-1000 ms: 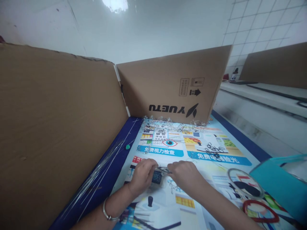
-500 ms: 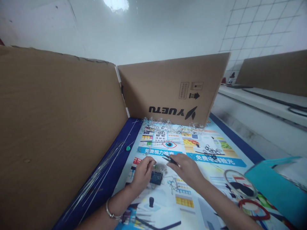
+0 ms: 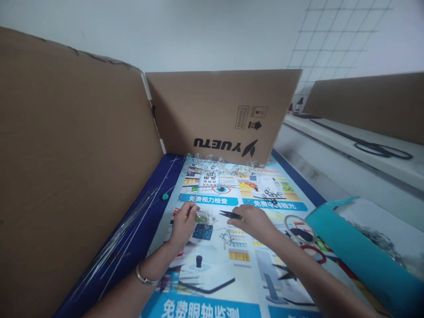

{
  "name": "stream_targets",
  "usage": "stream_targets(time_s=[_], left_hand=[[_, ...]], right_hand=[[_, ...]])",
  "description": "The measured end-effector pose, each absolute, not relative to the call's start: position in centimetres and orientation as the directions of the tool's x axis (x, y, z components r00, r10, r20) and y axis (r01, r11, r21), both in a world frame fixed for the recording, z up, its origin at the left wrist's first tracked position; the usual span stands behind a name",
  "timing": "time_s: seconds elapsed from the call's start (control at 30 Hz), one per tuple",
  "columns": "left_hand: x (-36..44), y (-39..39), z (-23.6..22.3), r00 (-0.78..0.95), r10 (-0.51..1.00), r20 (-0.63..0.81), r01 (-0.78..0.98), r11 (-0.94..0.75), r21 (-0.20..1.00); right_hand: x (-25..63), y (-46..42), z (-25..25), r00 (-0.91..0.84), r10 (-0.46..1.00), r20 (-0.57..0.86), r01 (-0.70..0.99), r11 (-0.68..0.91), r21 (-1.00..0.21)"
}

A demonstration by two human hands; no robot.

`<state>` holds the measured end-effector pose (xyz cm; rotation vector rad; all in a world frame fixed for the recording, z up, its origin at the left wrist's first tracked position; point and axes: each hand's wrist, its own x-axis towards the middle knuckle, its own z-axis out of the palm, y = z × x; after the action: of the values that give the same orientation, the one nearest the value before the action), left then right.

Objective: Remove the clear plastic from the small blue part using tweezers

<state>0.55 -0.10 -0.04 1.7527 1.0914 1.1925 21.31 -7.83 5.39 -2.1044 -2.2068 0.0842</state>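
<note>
My left hand (image 3: 183, 224), with a metal bangle at its wrist, is closed in a pinch on a thin wire, mostly hidden by the fingers. In my right hand (image 3: 254, 221) are small dark-jawed pliers (image 3: 231, 215), their tips pointing left towards the left hand and apart from it. Between the hands, small clear and wiry pieces (image 3: 202, 217) lie on the poster-covered table. Close below them, a tangle of thin bent wires (image 3: 227, 238) rests on the print.
Long straight wires (image 3: 127, 234) lie along the blue left edge near a green cap (image 3: 165, 196). Clear wiry pieces (image 3: 215, 165) line the foot of the cardboard panel (image 3: 212, 110). Black wire loops (image 3: 272, 197), a clear ring (image 3: 300, 229) and a teal box (image 3: 357, 247) holding metal pieces are at right.
The view has shifted, so the scene sits further left and slightly higher. My hands are a little wider apart, and the pliers' tips are further from my left fingers.
</note>
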Motion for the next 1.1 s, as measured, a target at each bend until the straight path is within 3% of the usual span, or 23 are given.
stream_targets(time_s=[0.2,0.37,0.8,1.1], left_hand=[[0.6,-0.1,-0.2,0.173,0.943,0.284,0.195,-0.316,0.929],[0.4,0.0,-0.3,0.168,0.947,0.274,0.195,-0.304,0.932],[0.4,0.1,-0.7,0.174,0.96,0.22,0.174,-0.25,0.953],[0.3,0.0,-0.4,0.184,0.963,0.197,0.183,-0.23,0.956]], right_hand=[[21.7,-10.2,5.4,-0.123,0.992,-0.003,0.981,0.122,0.151],[20.3,-9.5,5.0,-0.2,0.978,0.061,0.957,0.182,0.225],[18.3,-8.1,3.8,-0.237,0.97,-0.051,0.935,0.242,0.258],[19.2,-8.0,3.4,-0.266,0.964,-0.002,0.933,0.258,0.25]])
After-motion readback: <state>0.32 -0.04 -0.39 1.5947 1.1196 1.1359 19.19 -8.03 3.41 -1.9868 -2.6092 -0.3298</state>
